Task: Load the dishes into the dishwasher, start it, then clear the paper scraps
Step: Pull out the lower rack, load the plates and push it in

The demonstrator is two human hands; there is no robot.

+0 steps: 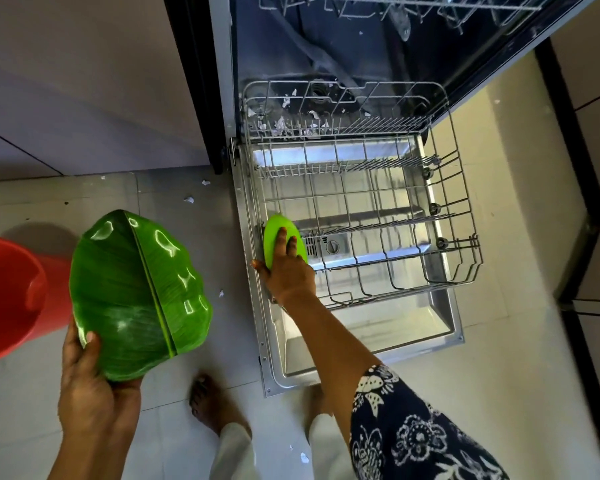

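Note:
The dishwasher stands open with its door (444,327) folded down and its lower wire rack (458,216) pulled out over it. My right hand (286,268) grips a small bright green plate (274,230), held on edge at the rack's near left corner. My left hand (90,386) holds a large leaf-patterned green plate (136,292) above the floor, left of the door. White paper scraps (281,124) lie in the back of the rack, and more paper scraps (189,199) are scattered on the floor tiles.
A red bucket (11,296) stands on the floor at the far left. The upper rack (413,5) shows at the top. Cabinet fronts flank the dishwasher. My bare feet (212,407) are just in front of the door's edge.

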